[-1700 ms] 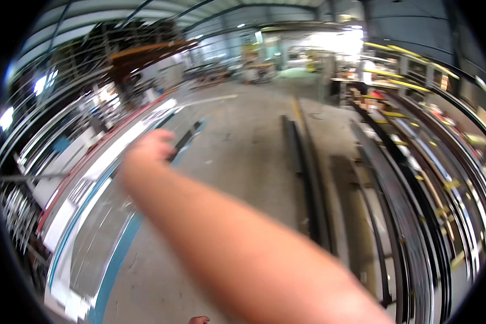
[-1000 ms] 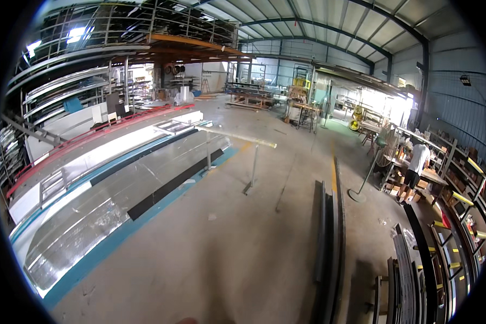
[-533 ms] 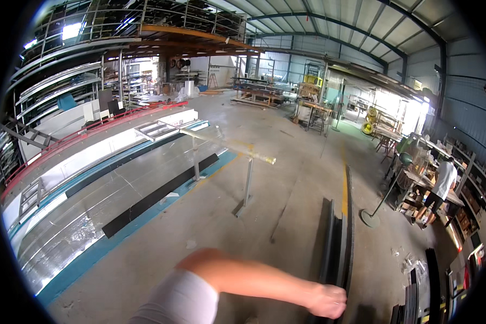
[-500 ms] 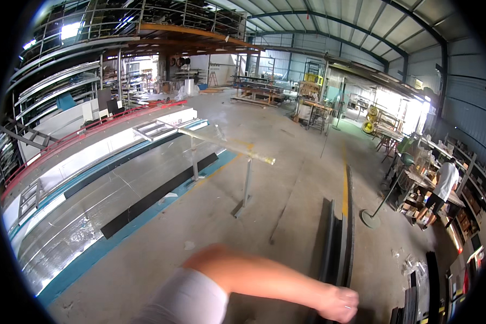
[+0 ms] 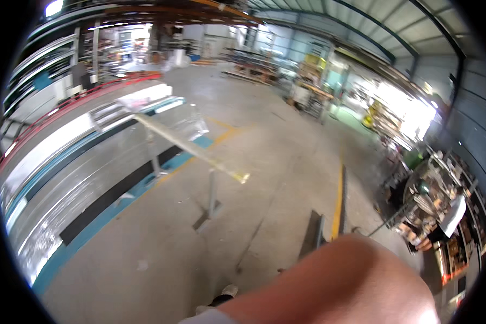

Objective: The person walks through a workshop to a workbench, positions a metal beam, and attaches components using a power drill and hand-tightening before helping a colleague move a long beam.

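My bare left arm (image 5: 351, 281) crosses the lower part of the view, very near and blurred, bent with its elbow raised. A bit of pale sleeve (image 5: 208, 317) shows at its left end. The left hand lies outside the picture, and my right hand does not show either. Just behind the arm, the end of a dark long profile (image 5: 319, 232) on the floor sticks out; the arm covers the rest. A shoe (image 5: 230, 290) is visible below, left of the arm. What either hand holds cannot be seen.
Ahead on the left, a pale bar (image 5: 191, 146) rests on metal legs. Film-covered sheets (image 5: 102, 162) lie beyond it beside a black strip. At right, a person in a light shirt (image 5: 452, 216) bends by shelves. A yellow line (image 5: 338, 208) marks the floor.
My left arm has risen closer, and its hand, closed before, has left the picture. The view has shifted, so the pale bar sits farther left and lower. The dark profiles are now mostly covered.
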A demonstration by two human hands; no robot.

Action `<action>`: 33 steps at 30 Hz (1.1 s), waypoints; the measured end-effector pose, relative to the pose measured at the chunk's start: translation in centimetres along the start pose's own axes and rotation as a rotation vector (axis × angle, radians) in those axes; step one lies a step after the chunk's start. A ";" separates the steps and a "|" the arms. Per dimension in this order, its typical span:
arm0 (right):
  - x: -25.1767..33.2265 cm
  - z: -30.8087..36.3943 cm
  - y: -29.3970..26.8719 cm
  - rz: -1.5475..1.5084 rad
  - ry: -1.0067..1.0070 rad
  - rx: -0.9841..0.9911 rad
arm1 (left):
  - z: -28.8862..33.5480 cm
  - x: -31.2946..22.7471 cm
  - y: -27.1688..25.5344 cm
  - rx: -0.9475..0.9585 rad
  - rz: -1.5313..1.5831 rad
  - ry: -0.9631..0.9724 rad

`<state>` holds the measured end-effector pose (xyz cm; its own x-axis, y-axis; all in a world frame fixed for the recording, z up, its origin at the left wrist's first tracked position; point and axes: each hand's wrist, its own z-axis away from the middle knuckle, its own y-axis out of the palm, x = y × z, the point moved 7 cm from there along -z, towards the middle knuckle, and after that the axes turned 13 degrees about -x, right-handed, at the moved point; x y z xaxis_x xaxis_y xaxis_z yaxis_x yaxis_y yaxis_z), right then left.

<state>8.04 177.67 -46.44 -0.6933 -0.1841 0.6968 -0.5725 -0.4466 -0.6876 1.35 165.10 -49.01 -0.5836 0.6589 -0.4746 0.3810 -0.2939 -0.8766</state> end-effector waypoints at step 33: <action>-20.9 -113.0 -39.3 -0.047 0.184 -0.251 | -84.9 74.0 -59.4 -0.010 -0.798 0.614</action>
<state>-4.44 297.97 -57.06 -0.7179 0.0034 0.6962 -0.6802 -0.2167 -0.7003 -3.58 290.14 -25.28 -0.2018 0.9040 0.3770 0.0476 0.3935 -0.9181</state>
